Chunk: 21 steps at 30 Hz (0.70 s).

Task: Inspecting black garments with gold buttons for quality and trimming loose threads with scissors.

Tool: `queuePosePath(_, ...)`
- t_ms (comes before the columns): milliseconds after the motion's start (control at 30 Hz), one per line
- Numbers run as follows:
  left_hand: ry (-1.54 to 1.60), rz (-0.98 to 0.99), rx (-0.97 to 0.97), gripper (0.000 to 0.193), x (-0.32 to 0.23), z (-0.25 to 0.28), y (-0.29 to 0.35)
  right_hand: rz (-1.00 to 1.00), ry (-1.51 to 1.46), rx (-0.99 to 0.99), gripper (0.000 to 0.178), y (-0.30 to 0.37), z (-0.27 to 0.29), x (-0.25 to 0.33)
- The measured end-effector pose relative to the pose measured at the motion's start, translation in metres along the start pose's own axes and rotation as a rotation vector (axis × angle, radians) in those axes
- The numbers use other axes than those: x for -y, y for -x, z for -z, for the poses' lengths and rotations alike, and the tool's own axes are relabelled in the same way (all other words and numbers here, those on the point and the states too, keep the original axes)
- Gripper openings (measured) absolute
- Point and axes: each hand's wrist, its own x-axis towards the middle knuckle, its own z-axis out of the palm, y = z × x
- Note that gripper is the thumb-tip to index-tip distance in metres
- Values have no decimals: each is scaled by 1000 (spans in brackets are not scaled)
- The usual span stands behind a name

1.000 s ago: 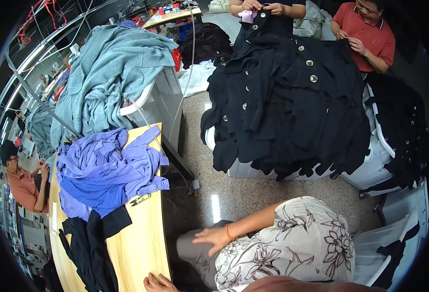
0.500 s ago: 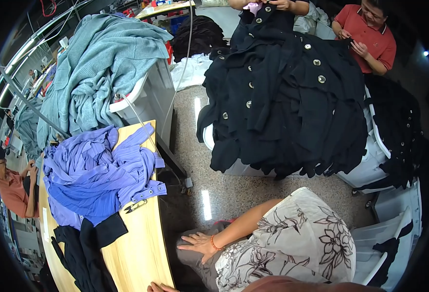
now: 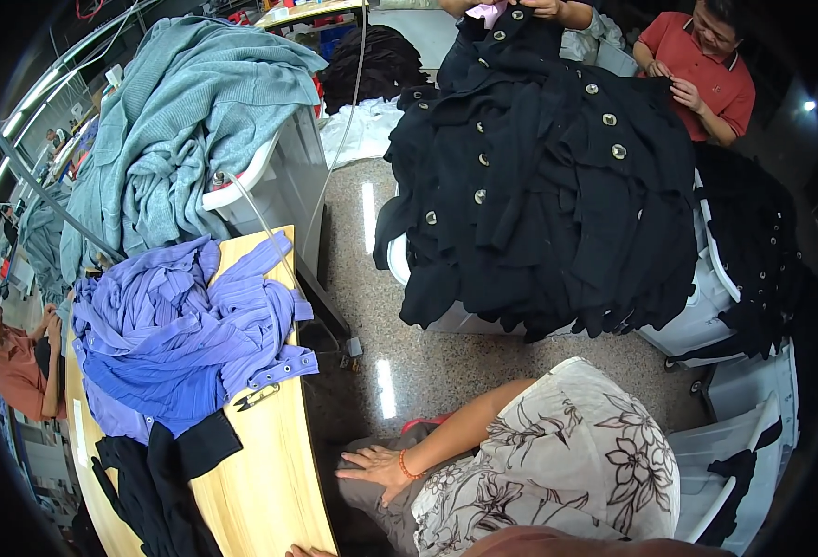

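My right hand, with an orange beaded bracelet, rests spread and palm down on the grey trousers over my knee. At the lower edge, only a few fingers of my left hand show, stretched out at the edge of the wooden table; the rest is cut off. Neither hand appears to hold anything. On the table lies a heap of lavender knitted garments with a strip of metal eyelets or snaps. Small dark thread snips lie beside it. Nearer is a crumpled black knitted garment.
Black garments with large round buttons overhang a white bin ahead. Grey-green knits fill another bin at far left. Two people handle dark garments behind the black pile; another person works at left. Plastic bins stand at right.
The view has shifted slightly. Less of my left hand shows at the lower edge; my right hand stays on the knee. The people behind the black pile still handle dark cloth.
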Motion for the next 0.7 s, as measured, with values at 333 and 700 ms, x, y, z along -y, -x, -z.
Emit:
queuePosePath(333,21,-52,7,30,41,-34,17,10,-16,-4,123,0,2,4)
queuePosePath(700,221,-235,-359,23,-18,22,-12,12,-22,-28,122,4,1,1)
